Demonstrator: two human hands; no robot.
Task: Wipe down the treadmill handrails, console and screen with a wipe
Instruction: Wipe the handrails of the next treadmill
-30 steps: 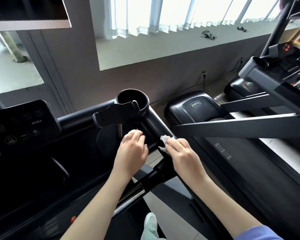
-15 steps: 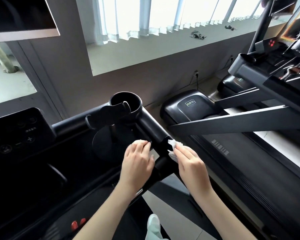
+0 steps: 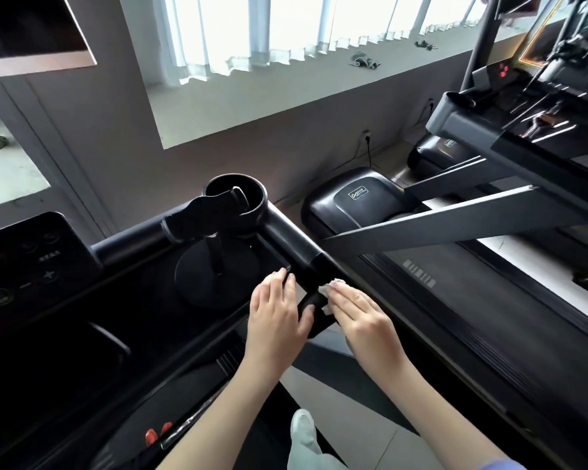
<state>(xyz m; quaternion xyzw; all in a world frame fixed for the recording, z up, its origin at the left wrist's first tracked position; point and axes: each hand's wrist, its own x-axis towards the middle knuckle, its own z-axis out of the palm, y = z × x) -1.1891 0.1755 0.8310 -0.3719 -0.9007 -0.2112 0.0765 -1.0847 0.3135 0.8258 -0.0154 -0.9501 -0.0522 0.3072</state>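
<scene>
Hands are bracketing the handrail (image 3: 297,254) near its end, apart: left hand (image 3: 279,322) is resting flat-fingered on the inner side, right hand (image 3: 365,317) is pressing the wipe (image 3: 330,290) on the outer side. Rail axis is running away leftward toward the cup holder (image 3: 235,193), the likely stroke direction.

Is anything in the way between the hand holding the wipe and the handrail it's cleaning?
Nothing visible. The right hand presses the wipe straight onto the handrail. The left hand rests on the rail's inner side, beside the wipe, not under it.
</scene>
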